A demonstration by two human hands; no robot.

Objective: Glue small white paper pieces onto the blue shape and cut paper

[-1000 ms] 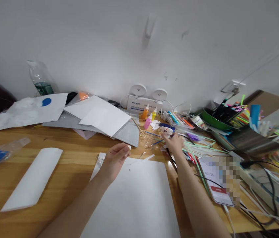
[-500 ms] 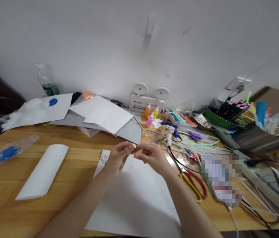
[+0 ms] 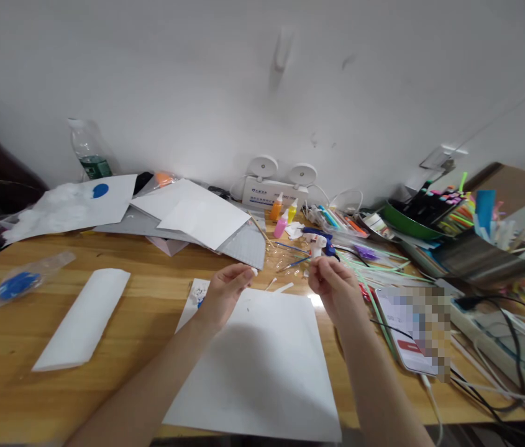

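Observation:
My left hand (image 3: 228, 292) is closed in a pinch on a small white piece (image 3: 255, 272), held above the far edge of a large white sheet of paper (image 3: 262, 372). My right hand (image 3: 334, 287) is closed round the handle of a white hot glue gun (image 3: 317, 242), whose upper body shows above the fingers. Most of its handle is hidden. Thin white scraps (image 3: 283, 288) lie at the sheet's far edge.
A folded white paper (image 3: 82, 323) and a bag of blue material (image 3: 17, 285) lie left. Papers (image 3: 206, 214), a router (image 3: 274, 194) and small paint bottles (image 3: 281, 223) stand behind. A phone (image 3: 399, 329), cables and a power strip (image 3: 490, 341) crowd the right.
My right hand has moved away from my left, to the right, and closed on the glue gun's handle. My left hand has stayed nearly still with the white piece.

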